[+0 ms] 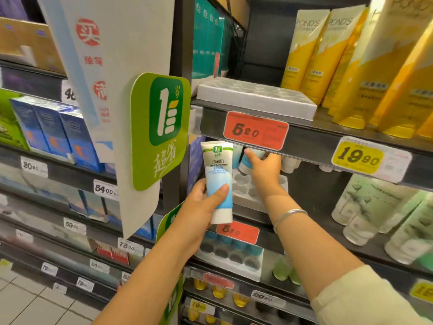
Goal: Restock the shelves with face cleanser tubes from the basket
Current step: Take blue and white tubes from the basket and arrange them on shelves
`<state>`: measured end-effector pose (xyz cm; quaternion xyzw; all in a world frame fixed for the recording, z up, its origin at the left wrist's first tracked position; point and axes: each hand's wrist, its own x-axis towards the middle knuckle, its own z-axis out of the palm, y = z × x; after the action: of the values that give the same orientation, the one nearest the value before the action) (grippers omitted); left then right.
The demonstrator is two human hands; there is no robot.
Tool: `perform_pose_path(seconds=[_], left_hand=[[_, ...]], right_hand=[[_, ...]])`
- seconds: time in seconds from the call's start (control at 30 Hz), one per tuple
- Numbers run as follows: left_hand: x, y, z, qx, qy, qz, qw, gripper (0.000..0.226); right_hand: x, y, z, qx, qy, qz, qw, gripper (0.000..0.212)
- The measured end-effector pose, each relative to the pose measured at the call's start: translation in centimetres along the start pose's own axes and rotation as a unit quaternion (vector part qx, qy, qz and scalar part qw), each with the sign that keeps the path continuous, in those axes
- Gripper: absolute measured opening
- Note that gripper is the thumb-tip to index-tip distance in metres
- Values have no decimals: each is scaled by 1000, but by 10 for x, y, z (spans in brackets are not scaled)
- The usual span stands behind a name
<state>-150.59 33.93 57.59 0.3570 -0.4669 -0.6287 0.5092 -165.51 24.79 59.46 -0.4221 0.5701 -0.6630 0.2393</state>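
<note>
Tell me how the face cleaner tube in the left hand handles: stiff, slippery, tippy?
The face cleaner tube probably gives a little: it looks like soft plastic, held by the left hand with the thumb across its front. Its glossy surface may be slippery. It stands cap-down and tall, so likely tippy outside a slot of the white tray.

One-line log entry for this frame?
left hand: holds tube | right hand: grips shelf tube | tray: part empty

The face cleanser tube [218, 181] is smooth plastic with a soft sheen, and the moulded tray [255, 99] above looks like matt white plastic. The shelf edge [311, 141] is dark, matt metal (by its look); the price label [255, 130] is glossy red paper, the bangle [289, 215] polished metal.
</note>
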Motion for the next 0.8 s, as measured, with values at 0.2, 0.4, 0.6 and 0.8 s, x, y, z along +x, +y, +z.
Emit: perform_pose_path(seconds=[0.2, 0.4, 0.6, 0.8], left_hand=[[-1, 4, -6, -7, -7, 10, 1000, 31], [-1, 4, -7, -2, -18, 20, 1000, 40], [-1, 3, -5, 2, -19, 16, 1000, 44], [1, 2, 0, 17, -16, 9, 1000, 43]], right_hand=[[2, 6, 6, -45, -22, 15, 999, 26], [1, 7, 6, -121, -46, 7, 992, 29], [4, 9, 1, -197, -78, 5, 977, 38], [6, 9, -1, -210, -84, 30, 974, 40]])
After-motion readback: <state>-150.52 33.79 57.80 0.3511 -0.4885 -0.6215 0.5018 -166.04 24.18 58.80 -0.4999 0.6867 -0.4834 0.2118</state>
